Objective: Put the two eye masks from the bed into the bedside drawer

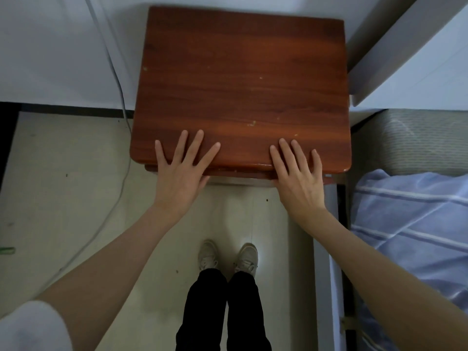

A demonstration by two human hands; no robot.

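Observation:
A reddish-brown wooden bedside cabinet stands in front of me, seen from above. My left hand lies flat over its front edge, fingers spread, holding nothing. My right hand rests the same way on the front edge further right. Only a thin strip of the drawer front shows under the top, and it looks pushed in. No eye mask is in view. The bed with a blue striped cover lies to my right.
A white cable runs down the wall and across the pale floor at the left. The bed's white headboard rises at the upper right. My feet stand close to the cabinet.

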